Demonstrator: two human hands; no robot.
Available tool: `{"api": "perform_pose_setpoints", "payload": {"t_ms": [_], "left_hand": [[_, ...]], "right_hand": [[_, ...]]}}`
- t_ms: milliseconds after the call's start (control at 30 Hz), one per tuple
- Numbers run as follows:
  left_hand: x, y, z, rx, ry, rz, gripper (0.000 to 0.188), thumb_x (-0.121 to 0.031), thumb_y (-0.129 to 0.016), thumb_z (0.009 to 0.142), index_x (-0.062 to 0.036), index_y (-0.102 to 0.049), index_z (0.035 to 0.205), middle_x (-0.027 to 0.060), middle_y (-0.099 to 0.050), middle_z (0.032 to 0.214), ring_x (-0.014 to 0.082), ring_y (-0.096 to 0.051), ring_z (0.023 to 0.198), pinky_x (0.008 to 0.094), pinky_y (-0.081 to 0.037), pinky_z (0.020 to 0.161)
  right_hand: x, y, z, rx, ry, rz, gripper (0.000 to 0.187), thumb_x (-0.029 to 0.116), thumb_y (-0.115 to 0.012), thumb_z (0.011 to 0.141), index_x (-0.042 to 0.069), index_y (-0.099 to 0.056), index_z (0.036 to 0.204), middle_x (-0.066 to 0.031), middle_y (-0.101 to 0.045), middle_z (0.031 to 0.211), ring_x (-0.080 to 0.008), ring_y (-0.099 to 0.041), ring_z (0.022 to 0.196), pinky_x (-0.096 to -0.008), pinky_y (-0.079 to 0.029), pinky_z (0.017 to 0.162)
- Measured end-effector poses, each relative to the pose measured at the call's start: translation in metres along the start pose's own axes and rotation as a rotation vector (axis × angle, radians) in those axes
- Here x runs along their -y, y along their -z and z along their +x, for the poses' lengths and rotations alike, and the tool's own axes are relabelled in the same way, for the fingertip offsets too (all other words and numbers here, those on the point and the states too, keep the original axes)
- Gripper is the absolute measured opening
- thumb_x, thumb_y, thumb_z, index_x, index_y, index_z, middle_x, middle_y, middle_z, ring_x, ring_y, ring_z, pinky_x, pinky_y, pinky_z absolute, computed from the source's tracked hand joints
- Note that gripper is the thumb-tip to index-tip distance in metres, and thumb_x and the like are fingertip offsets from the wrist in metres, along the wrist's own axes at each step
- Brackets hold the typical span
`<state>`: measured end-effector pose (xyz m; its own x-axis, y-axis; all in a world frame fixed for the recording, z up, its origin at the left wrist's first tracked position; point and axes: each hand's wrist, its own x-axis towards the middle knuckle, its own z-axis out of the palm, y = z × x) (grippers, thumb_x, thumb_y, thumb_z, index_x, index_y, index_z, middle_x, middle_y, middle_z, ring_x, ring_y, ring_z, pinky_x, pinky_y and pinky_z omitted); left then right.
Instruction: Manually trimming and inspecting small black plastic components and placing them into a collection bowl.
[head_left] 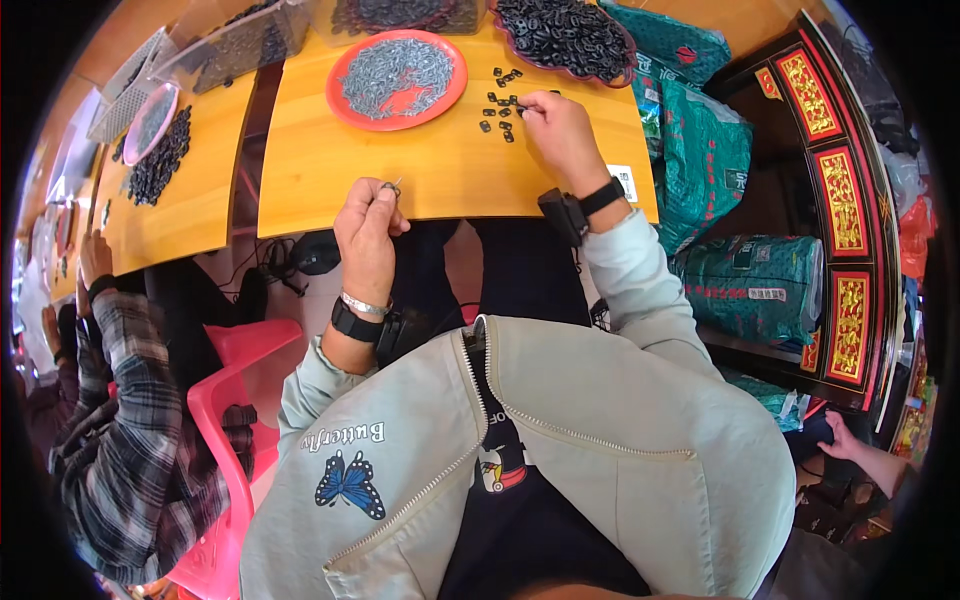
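Observation:
My left hand [370, 218] is closed near the table's front edge, thumb against the fingers. From its pinch sticks out a small thin silver piece [398, 184]; its exact kind is too small to tell. Farther right, my right hand [562, 135] reaches over the table, thumb and forefinger closed on a small black piece [520, 108]. Several similar black pieces [507, 136] lie loose just left of those fingertips. Beyond my left hand stands a round red plate [458, 85] with a heap of small silver metal pieces [385, 72].
A dish heaped with black pieces [565, 40] stands at the far right of the yellow table [300, 180]. Clear plastic bins [235, 50] line the back left. Teal sacks [705, 160] crowd the right side. A person in a plaid sleeve [140, 400] works at the left table beside a pink chair [215, 420].

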<state>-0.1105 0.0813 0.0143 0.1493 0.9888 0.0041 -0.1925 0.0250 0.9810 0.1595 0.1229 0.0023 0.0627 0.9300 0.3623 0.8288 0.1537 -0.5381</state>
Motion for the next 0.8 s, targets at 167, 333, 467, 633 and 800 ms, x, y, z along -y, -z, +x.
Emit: {"api": "perform_pose_setpoints", "payload": {"t_ms": [167, 333, 467, 633, 800], "left_hand": [[0.003, 0.001, 0.001, 0.017, 0.028, -0.020, 0.015, -0.014, -0.047, 0.090, -0.0025, -0.051, 0.081, 0.0006, -0.047, 0.062, 0.0090, -0.046, 0.055, 0.0211, -0.038, 0.053], [-0.005, -0.007, -0.001, 0.071, 0.082, -0.047, 0.015, -0.013, -0.045, 0.090, -0.0018, -0.049, 0.081, 0.0031, -0.048, 0.065, 0.0124, -0.047, 0.057, 0.0231, -0.039, 0.058], [-0.007, -0.015, 0.001, 0.101, 0.059, -0.069, 0.014, -0.013, -0.046, 0.091, -0.0027, -0.051, 0.082, 0.0005, -0.048, 0.062, 0.0091, -0.047, 0.056, 0.0205, -0.037, 0.054], [-0.021, -0.031, 0.006, 0.141, 0.052, -0.070, 0.015, -0.013, -0.046, 0.091, -0.0025, -0.050, 0.081, 0.0007, -0.048, 0.062, 0.0093, -0.047, 0.055, 0.0209, -0.038, 0.054], [-0.026, -0.041, 0.001, 0.163, 0.025, -0.095, 0.016, -0.014, -0.047, 0.090, -0.0016, -0.050, 0.081, 0.0014, -0.048, 0.063, 0.0097, -0.047, 0.055, 0.0215, -0.038, 0.053]], "right_hand": [[0.034, 0.021, -0.010, 0.239, -0.463, 1.033, 0.021, 0.009, -0.055, 0.087, -0.001, -0.059, 0.106, -0.0060, -0.063, 0.088, -0.0134, -0.061, 0.072, -0.0244, -0.051, 0.068], [0.056, 0.020, -0.022, 0.340, -0.578, 1.369, 0.022, 0.009, -0.055, 0.089, 0.001, -0.057, 0.109, -0.0051, -0.062, 0.088, -0.0107, -0.060, 0.071, -0.0220, -0.051, 0.067], [0.068, 0.011, -0.026, 0.423, -0.613, 1.559, 0.020, 0.008, -0.055, 0.089, 0.001, -0.057, 0.107, -0.0056, -0.062, 0.088, -0.0105, -0.060, 0.070, -0.0220, -0.051, 0.066], [0.077, 0.005, -0.028, 0.469, -0.553, 1.683, 0.019, 0.010, -0.057, 0.088, 0.000, -0.058, 0.104, -0.0052, -0.062, 0.087, -0.0100, -0.059, 0.070, -0.0234, -0.051, 0.067], [0.084, 0.011, -0.035, 0.450, -0.507, 1.665, 0.020, 0.010, -0.057, 0.088, -0.001, -0.058, 0.104, -0.0055, -0.062, 0.086, -0.0094, -0.058, 0.071, -0.0229, -0.050, 0.066]]}}
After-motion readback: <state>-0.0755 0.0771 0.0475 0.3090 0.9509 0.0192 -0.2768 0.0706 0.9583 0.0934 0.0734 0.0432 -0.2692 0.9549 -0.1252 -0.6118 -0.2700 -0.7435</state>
